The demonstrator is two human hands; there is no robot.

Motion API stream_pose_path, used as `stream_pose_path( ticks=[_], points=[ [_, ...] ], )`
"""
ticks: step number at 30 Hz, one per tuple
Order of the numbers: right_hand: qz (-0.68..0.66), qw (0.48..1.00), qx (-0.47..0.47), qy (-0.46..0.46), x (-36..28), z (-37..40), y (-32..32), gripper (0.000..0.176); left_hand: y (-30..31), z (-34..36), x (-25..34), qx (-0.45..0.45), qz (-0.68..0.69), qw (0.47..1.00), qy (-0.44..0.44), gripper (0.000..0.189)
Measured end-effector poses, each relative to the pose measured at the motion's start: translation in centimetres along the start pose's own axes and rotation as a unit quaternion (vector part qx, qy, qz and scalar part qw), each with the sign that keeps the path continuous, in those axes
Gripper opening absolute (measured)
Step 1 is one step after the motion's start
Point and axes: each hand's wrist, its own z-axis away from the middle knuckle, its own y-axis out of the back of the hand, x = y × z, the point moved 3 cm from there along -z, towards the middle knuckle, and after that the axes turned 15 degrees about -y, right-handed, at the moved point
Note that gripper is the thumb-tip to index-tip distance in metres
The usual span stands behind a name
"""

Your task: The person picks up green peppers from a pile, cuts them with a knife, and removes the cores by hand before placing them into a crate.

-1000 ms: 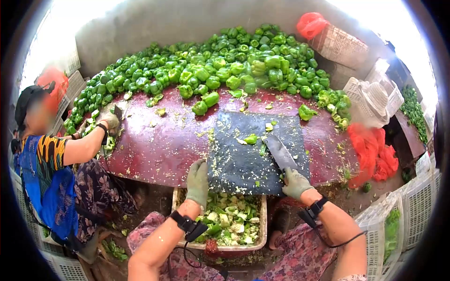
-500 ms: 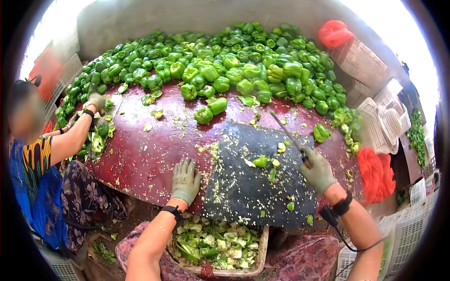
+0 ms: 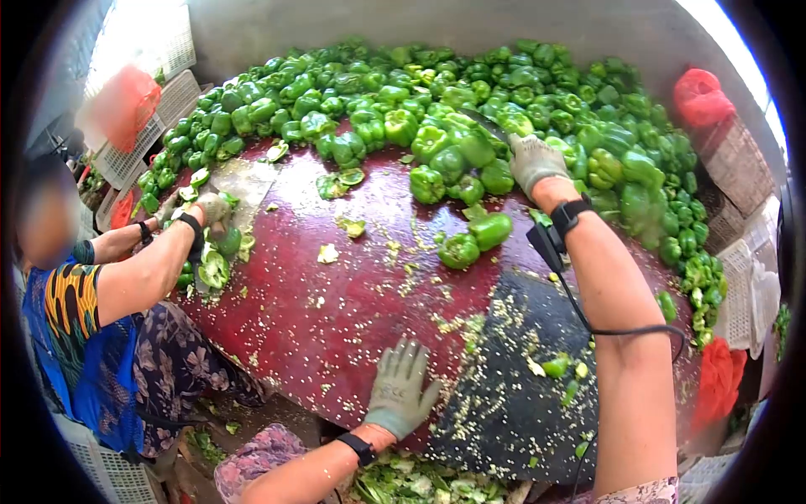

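Observation:
My left hand [image 3: 401, 388], in a grey-green glove, lies flat with fingers spread on the red tabletop [image 3: 319, 336] near its front edge. My right hand [image 3: 536, 161], gloved too, reaches out to the pile of green bell peppers [image 3: 336, 92] and is closed around a knife. The knife's dark blade [image 3: 485, 124] points up and left over the peppers; its handle is mostly hidden in my grip. Just nearer than the pile, two bell peppers [image 3: 477, 239] lie together on the tabletop. Pepper bits and seeds are scattered on the dark mat [image 3: 495, 403].
A co-worker [image 3: 109, 294] sits at the left, both gloved hands at cut peppers on the table. Below the front edge are pepper scraps [image 3: 411, 483]. Plastic crates [image 3: 739, 286] and red mesh bags [image 3: 703, 97] stand on the right. A cable [image 3: 621, 331] hangs from my right wrist.
My right hand has moved with the knife from above the dark mat forward to the pepper pile. My left hand stays flat at the table edge. The view has shifted and tilted.

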Motion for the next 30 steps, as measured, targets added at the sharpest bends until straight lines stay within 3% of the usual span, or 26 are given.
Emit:
stream_pose_path(
  ticks=[4,6,8,12,18,20,23,26,30],
  points=[
    [0.05,0.998,-0.035,0.013,-2.4,-4.2,-3.0,0.027,-0.1,-0.3,-0.1,-0.012,0.022,1.0,0.006,0.062],
    [0.092,0.992,-0.023,0.082,-2.3,-5.1,-1.9,0.025,-0.1,-0.1,-0.5,-0.02,0.02,1.0,0.009,0.063],
    [0.177,0.966,-0.103,0.155,-2.0,-4.7,1.4,0.026,-0.2,-0.4,-0.1,-0.013,0.027,1.0,0.008,0.064],
    [0.267,0.926,-0.19,0.189,1.0,-0.1,4.6,0.027,0.2,0.0,0.1,0.032,0.045,0.998,0.012,0.072],
    [0.206,0.93,-0.184,0.241,8.9,14.7,5.2,0.03,0.7,0.6,0.2,0.066,0.067,0.995,0.031,0.079],
    [0.189,0.94,-0.184,0.215,9.4,18.3,7.8,0.034,0.8,0.6,0.4,0.06,0.068,0.995,0.04,0.08],
    [0.046,0.98,-0.071,0.182,11.2,16.5,7.0,0.039,0.3,0.4,0.2,0.036,0.051,0.998,0.027,0.083],
    [-0.051,0.991,0.064,0.104,11.6,9.2,3.5,0.037,0.2,0.3,0.0,0.027,0.048,0.998,0.021,0.083],
    [-0.035,0.995,0.064,-0.065,9.5,-2.3,0.0,0.033,0.0,0.2,-0.2,0.022,0.058,0.998,0.013,0.082]
  ],
)
